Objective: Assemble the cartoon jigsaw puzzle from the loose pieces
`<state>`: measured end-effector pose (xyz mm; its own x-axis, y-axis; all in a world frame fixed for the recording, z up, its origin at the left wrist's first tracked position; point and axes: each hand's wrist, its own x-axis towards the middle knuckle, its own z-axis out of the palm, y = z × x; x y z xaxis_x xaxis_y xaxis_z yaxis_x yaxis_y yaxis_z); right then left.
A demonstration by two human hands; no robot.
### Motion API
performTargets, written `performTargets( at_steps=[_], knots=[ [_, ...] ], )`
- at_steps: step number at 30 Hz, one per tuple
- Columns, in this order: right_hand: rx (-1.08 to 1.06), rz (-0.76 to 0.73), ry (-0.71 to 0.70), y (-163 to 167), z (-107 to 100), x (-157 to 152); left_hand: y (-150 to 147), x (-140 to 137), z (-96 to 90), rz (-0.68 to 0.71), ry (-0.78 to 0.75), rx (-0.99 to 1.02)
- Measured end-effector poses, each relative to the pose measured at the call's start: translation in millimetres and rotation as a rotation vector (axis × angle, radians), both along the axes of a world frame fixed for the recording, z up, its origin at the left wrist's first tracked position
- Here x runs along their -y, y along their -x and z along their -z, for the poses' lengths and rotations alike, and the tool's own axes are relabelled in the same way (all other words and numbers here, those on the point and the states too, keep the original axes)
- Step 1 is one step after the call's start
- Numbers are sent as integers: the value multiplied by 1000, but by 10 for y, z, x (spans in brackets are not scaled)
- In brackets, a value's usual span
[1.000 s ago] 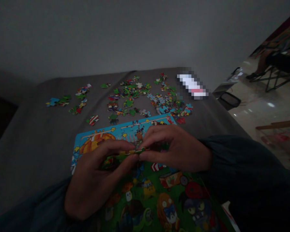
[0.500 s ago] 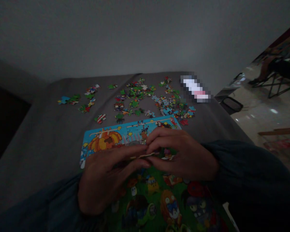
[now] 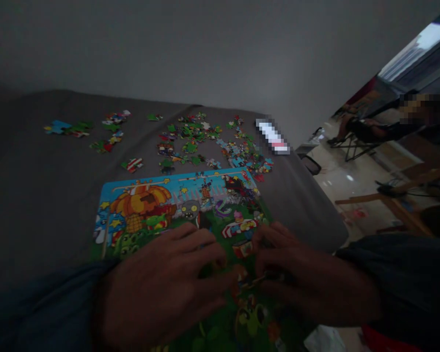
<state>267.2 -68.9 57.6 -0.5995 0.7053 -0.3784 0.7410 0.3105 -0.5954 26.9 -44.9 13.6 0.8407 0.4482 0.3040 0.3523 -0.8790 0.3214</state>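
Both your hands are down on the puzzle board (image 3: 168,195), near its close edge. Your left hand (image 3: 161,288) lies palm-down, fingers spread flat over the green lower part of the picture; it covers whatever is under it, so I can't tell if it grips anything. Your right hand (image 3: 308,278) sits just beside it, fingers curled in toward the left fingertips, pinching down at a small piece (image 3: 244,248) on the board between the two hands. Light is poor there, so whether the piece is truly clamped or only pressed, I can't tell.

The board lies flat on the grey cloth surface (image 3: 40,195), its pumpkin-and-sky top edge uncovered. Loose pieces (image 3: 201,142) are scattered beyond the far edge of the board, with a smaller cluster (image 3: 84,132) well apart to the left. A blurred white object (image 3: 273,137) lies at the far right corner of the surface. Another person (image 3: 388,127) sits on a chair in the background right.
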Motion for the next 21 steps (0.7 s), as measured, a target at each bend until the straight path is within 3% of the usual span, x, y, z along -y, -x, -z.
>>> performTargets(
  at_steps=[6,14,21],
  knots=[
    [122,-75,10,62,37,-8,1,2,133,114,-35,-59],
    [146,-81,60,69,8,-76,28,-4,138,108,-56,-5],
    [16,-61,53,206,29,-168,39,-93,50,-55,198,135]
  ],
)
